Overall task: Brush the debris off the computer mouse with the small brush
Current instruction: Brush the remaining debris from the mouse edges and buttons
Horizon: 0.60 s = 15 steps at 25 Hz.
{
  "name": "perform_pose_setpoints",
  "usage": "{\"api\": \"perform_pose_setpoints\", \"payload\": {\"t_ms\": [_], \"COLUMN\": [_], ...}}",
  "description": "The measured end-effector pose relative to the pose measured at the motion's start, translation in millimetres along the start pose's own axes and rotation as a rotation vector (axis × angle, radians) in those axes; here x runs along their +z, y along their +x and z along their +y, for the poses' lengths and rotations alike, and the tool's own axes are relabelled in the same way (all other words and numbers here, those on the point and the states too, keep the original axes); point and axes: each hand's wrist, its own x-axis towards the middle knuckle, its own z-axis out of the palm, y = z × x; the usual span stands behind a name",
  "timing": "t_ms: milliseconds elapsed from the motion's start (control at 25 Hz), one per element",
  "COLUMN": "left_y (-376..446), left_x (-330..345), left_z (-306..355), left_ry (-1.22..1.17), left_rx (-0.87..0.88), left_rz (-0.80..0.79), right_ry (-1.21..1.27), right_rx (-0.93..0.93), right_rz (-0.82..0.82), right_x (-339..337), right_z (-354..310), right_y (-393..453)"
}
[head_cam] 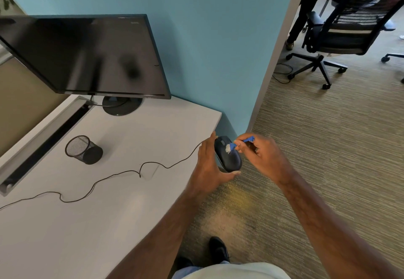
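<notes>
A dark blue-black computer mouse [229, 158] is held in the air just past the desk's right edge, over the carpet. My left hand [207, 167] grips it from the left side and underneath. My right hand [261, 158] pinches a small blue brush [238, 144] by its handle. The brush's white bristles rest on the top of the mouse near its buttons. The mouse's thin black cable [122, 174] trails left across the desk.
The white desk [109, 224] carries a black monitor [87, 56] at the back and a black mesh pen cup [84, 150] lying on its side. A teal partition wall stands behind. An office chair [345, 29] and a person's legs are at the far right on the carpet.
</notes>
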Motion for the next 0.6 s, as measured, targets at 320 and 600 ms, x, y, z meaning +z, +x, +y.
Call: {"api": "perform_pose_setpoints", "payload": {"t_ms": [320, 600], "left_y": [-0.8, -7.3], "left_x": [-6.6, -2.0], "left_z": [0.6, 4.0], "left_ry": [-0.020, 0.014], "left_rx": [0.004, 0.050], "left_rz": [0.033, 0.018], "right_ry": [0.005, 0.032], "right_rx": [0.013, 0.001], "right_rz": [-0.009, 0.051], "right_x": [-0.8, 2.1], "right_z": [-5.8, -6.6], "right_y": [-0.4, 1.5]}}
